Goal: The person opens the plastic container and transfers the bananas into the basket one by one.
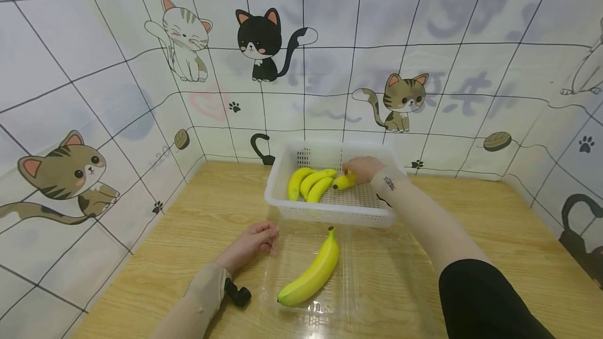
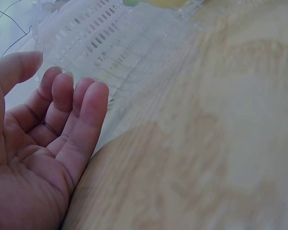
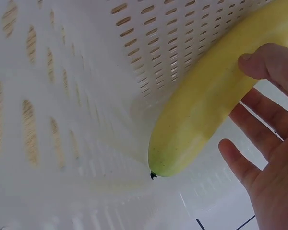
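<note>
In the head view, my right hand (image 1: pixel 365 169) reaches into a white perforated basket (image 1: pixel 330 214) and grips a banana (image 1: pixel 345 181). In the right wrist view, the thumb presses on this banana (image 3: pixel 201 105) while some fingers pass behind it. Several other bananas (image 1: pixel 313 182) lie in the basket's left half. My left hand (image 1: pixel 256 242) rests by the left edge of a clear plastic container (image 1: pixel 348 297), its fingers loosely curled around nothing. Whether it touches the edge cannot be told. A larger-looking banana (image 1: pixel 311 273) lies slantwise in the container's left part.
The wooden table (image 1: pixel 226 192) meets walls covered with cat-patterned sheeting (image 1: pixel 330 67) at the back and sides. The basket stands at the back, close to the rear wall. The clear container lies in front of it.
</note>
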`<act>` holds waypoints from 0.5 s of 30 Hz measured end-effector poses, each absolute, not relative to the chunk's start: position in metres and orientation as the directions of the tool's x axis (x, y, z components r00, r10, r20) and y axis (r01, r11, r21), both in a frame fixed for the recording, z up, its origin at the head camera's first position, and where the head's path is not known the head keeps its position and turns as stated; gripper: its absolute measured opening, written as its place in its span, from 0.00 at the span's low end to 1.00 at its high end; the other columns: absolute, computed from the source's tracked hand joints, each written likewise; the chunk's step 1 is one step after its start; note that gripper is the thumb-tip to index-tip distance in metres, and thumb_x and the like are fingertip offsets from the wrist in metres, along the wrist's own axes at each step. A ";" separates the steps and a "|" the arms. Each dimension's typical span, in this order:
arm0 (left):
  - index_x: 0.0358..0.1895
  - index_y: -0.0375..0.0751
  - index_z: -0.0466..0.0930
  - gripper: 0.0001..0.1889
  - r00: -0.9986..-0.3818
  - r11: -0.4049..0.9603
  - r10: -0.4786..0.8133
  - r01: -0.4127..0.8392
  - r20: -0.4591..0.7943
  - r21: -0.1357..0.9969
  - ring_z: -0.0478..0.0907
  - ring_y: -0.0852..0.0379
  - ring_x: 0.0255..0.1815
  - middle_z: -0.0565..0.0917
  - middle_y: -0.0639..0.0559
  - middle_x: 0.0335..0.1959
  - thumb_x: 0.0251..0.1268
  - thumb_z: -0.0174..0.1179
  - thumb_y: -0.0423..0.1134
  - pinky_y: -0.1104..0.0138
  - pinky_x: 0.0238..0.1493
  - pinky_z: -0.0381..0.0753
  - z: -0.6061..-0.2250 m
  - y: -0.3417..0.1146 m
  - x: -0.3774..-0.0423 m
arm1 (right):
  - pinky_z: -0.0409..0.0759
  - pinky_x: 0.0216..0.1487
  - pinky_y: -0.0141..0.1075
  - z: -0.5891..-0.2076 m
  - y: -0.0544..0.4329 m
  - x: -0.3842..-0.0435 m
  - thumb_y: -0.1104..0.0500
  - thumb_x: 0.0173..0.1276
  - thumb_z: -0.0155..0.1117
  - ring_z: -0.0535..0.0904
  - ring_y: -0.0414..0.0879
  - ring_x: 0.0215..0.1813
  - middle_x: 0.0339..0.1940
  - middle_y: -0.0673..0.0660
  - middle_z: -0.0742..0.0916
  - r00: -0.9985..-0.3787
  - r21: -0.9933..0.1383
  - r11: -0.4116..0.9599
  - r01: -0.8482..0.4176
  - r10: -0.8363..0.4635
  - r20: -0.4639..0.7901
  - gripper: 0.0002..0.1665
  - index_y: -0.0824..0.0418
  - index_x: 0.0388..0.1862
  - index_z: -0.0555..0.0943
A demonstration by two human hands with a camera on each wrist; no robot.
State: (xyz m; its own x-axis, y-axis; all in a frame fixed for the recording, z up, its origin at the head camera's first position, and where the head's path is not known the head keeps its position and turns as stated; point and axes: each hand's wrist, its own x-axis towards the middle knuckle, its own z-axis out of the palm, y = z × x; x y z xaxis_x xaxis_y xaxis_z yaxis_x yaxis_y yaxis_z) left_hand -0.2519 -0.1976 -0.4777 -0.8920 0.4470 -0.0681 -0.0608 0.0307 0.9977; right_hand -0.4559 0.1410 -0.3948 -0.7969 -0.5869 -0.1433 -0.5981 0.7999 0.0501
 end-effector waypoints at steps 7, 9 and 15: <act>0.43 0.20 0.66 0.23 -0.893 0.035 0.444 -0.066 -0.074 0.997 0.74 0.55 0.30 0.74 0.48 0.30 0.75 0.52 0.45 0.66 0.35 0.77 -0.478 -0.198 -0.251 | 0.75 0.56 0.49 -0.394 0.140 -0.455 0.70 0.57 0.70 0.79 0.53 0.53 0.53 0.55 0.84 -0.806 0.031 0.812 -0.583 -0.573 -0.147 0.23 0.52 0.50 0.81; 0.43 0.22 0.66 0.22 -0.892 0.035 0.447 -0.063 -0.072 0.997 0.74 0.55 0.30 0.74 0.48 0.30 0.75 0.52 0.45 0.65 0.35 0.77 -0.478 -0.198 -0.251 | 0.75 0.56 0.49 -0.393 0.140 -0.454 0.70 0.56 0.70 0.79 0.53 0.54 0.53 0.56 0.83 -0.804 0.027 0.811 -0.585 -0.575 -0.151 0.24 0.53 0.51 0.81; 0.40 0.26 0.68 0.21 -0.893 0.026 0.444 -0.072 -0.076 0.997 0.74 0.54 0.30 0.74 0.47 0.30 0.74 0.53 0.47 0.65 0.35 0.78 -0.481 -0.198 -0.254 | 0.73 0.59 0.50 -0.390 0.140 -0.451 0.69 0.57 0.70 0.77 0.54 0.56 0.55 0.57 0.82 -0.805 0.008 0.814 -0.580 -0.572 -0.161 0.26 0.55 0.55 0.80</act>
